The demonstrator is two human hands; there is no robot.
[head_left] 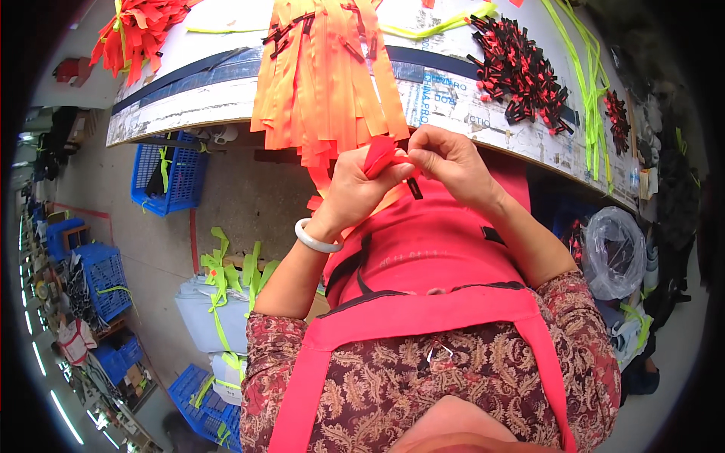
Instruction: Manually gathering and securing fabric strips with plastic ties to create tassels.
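Observation:
My left hand (353, 192), with a white bangle on its wrist, is closed around a folded red fabric strip (377, 157). Right beside it my right hand (457, 172) is pinched shut, thumb against fingers, close to the strip's end. What sits between those fingertips is hidden. A small black piece (414, 189) hangs just below where the two hands meet. Past my hands, a thick bundle of orange strips (325, 90) lies on the table (181, 113) and droops over its near edge. Several small dark pieces (355, 49) lie on that bundle.
Small black-and-red pieces (521, 79) are heaped at the table's right, near yellow-green ribbons (593, 98). A bunch of red strips (136, 34) lies far left. Blue crates (170, 177) stand on the floor at left. A clear plastic bag (614, 253) is at right.

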